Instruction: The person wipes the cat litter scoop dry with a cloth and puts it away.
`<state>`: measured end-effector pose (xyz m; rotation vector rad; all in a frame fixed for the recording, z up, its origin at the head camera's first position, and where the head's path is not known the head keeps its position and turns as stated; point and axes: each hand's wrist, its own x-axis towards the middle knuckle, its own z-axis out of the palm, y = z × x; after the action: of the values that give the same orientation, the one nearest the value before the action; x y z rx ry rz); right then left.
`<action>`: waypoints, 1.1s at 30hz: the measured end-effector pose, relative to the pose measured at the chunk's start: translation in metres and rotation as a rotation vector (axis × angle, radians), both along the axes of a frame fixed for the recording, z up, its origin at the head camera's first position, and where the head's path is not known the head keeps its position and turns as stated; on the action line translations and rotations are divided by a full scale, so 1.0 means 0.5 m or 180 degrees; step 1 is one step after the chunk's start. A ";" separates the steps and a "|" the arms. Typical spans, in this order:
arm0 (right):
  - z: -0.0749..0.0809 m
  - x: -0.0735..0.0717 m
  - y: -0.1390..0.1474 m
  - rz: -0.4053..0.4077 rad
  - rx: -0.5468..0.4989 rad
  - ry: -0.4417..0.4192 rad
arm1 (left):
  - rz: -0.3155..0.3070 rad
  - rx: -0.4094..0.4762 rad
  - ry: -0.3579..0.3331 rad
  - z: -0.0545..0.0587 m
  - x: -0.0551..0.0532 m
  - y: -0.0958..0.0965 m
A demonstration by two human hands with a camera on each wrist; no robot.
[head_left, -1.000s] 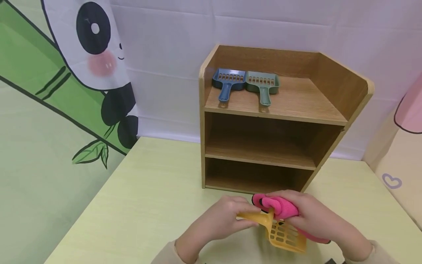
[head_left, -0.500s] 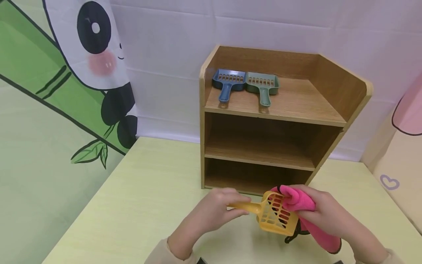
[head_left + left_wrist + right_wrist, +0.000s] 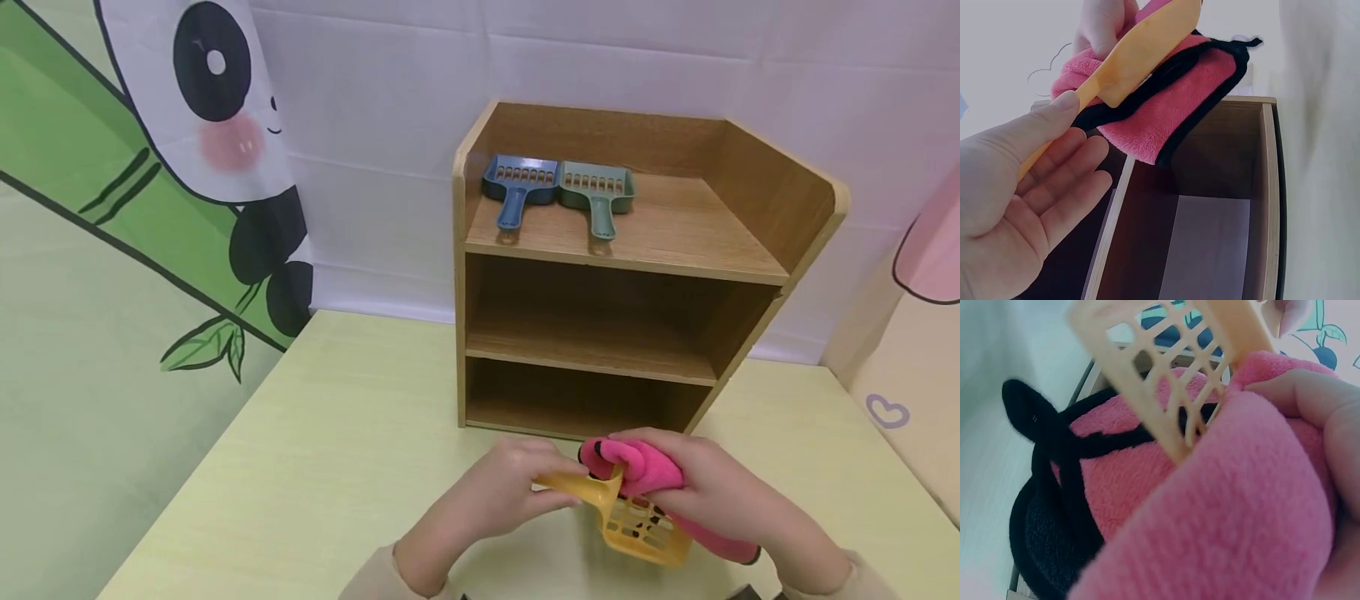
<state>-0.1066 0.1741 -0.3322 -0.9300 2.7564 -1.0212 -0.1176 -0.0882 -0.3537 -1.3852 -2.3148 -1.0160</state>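
Observation:
A yellow slotted litter scoop (image 3: 647,533) is held above the table in front of the shelf. My left hand (image 3: 517,487) pinches its handle between thumb and fingers; the left wrist view shows the thumb on the handle (image 3: 1088,90). In my right hand (image 3: 712,479) is a bunched pink cloth (image 3: 648,468) with black edging, gripped against the scoop's rim. Seen from the right wrist, the cloth (image 3: 1229,487) covers part of the slotted scoop (image 3: 1154,375), and a black loop (image 3: 1035,419) hangs from its edge.
A wooden shelf unit (image 3: 592,369) stands behind the hands on the pale yellow table (image 3: 300,467). On its top board lie a blue litter scoop (image 3: 516,190) and a green litter scoop (image 3: 598,196), side by side. A panda-printed cloth (image 3: 217,108) hangs at the left.
The scoop tilted up and showed its slotted face half a second ago, then turned down again. The right hand with the cloth moved right, then back left along the rim.

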 end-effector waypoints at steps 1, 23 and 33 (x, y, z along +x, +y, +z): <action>0.001 0.001 -0.002 -0.0001 0.0024 0.0029 | -0.0002 -0.0012 0.0007 0.000 0.000 0.000; -0.038 0.001 0.039 -0.0634 -0.0403 0.0236 | 0.0291 0.0088 0.0083 0.002 -0.010 -0.017; -0.024 0.006 -0.005 -0.0218 0.0018 0.0079 | 0.0121 -0.0203 -0.0006 0.001 0.001 0.000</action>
<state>-0.1034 0.1715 -0.3440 -0.8589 2.8284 -1.0181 -0.1170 -0.0882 -0.3530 -1.3585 -2.3849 -0.9406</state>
